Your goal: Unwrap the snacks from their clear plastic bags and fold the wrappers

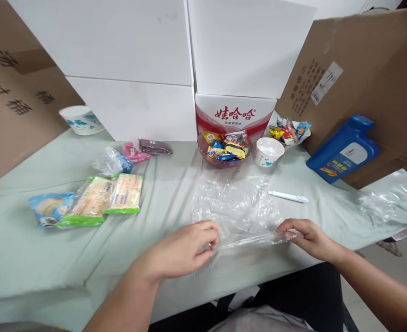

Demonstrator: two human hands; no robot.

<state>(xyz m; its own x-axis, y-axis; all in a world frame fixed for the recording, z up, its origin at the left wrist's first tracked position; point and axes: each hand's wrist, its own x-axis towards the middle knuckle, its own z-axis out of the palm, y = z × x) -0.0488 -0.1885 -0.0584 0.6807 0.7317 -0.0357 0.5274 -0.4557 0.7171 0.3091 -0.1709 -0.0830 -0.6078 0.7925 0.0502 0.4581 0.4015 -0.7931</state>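
A clear plastic bag lies flattened on the cloth in front of me, its near edge slightly lifted. My left hand is at its near left corner, fingers curled and closed on the plastic. At the near right corner, my right hand pinches the bag's edge between thumb and fingers. Just beyond the bag stands a reddish glass bowl of wrapped snacks. A white paper cup is beside that bowl, and a white pen-like cutter lies to the bag's right.
Wrapped crackers and a blue snack packet lie at left, near a crumpled clear bag. White boxes line the back. A blue bottle leans against the cardboard at right. More clear plastic lies at the right edge.
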